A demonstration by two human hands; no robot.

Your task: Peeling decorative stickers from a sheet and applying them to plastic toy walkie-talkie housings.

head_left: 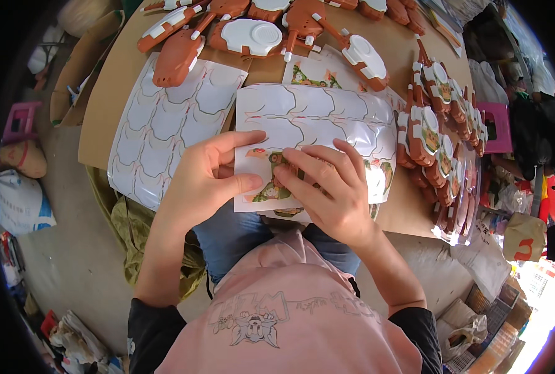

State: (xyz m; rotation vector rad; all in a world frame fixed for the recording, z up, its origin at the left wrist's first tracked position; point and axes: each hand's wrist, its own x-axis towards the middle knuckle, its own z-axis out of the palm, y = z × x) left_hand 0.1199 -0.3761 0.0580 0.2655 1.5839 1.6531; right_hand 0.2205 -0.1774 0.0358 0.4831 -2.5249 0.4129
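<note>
My left hand (205, 177) grips the left edge of a glossy sticker sheet (277, 131), thumb on top and index finger stretched along it. Outlined blank shapes fill the sheet's far rows, and printed cartoon stickers (270, 187) show in the near row. My right hand (333, 193) lies over that near row, fingers spread and bent, fingertips touching a printed sticker; its thumb is hidden. The sheet's near part hangs over the table edge, above my lap. To the left is another sheet (171, 128) with blank outlines only.
Brown-and-white plastic toy pieces (249, 37) lie across the far side of the brown table (408, 215). A stack of similar pieces with stickers (436, 134) stands at the right. More printed sheets (315, 71) lie behind mine. A pink stool (22, 121) and cardboard box (71, 93) are at the left.
</note>
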